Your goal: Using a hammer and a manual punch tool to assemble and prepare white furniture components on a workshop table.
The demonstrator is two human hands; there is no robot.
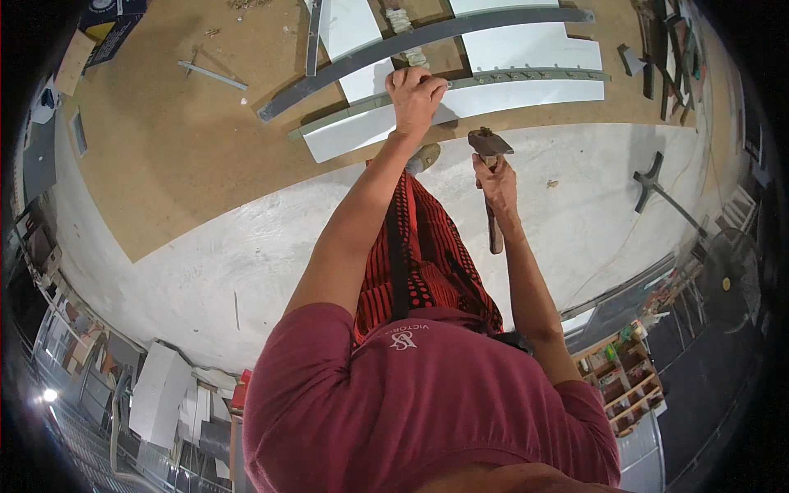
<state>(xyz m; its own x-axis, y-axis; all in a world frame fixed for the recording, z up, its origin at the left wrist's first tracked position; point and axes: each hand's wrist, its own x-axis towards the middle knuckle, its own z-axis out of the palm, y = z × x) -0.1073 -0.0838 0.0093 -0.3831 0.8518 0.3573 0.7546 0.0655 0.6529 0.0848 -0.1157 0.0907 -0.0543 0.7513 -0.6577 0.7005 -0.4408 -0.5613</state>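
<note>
My left hand (pixel 415 97) is closed on a long grey-green strip (pixel 526 76) that lies across white panels (pixel 526 99) on a brown board. My right hand (pixel 499 185) grips a hammer (pixel 490 148) by its wooden handle, head up, just right of the left hand and a little nearer to me. A darker grey bar (pixel 427 37) runs diagonally above the strip. Red and black patterned cloth covers my legs below the hands.
The brown board (pixel 181 148) lies on a pale concrete floor (pixel 246 263). A loose metal strip (pixel 212 75) rests on the board at left. A dark cross-shaped stand (pixel 653 182) lies at right. Stacked panels and shelves fill the lower left and right edges.
</note>
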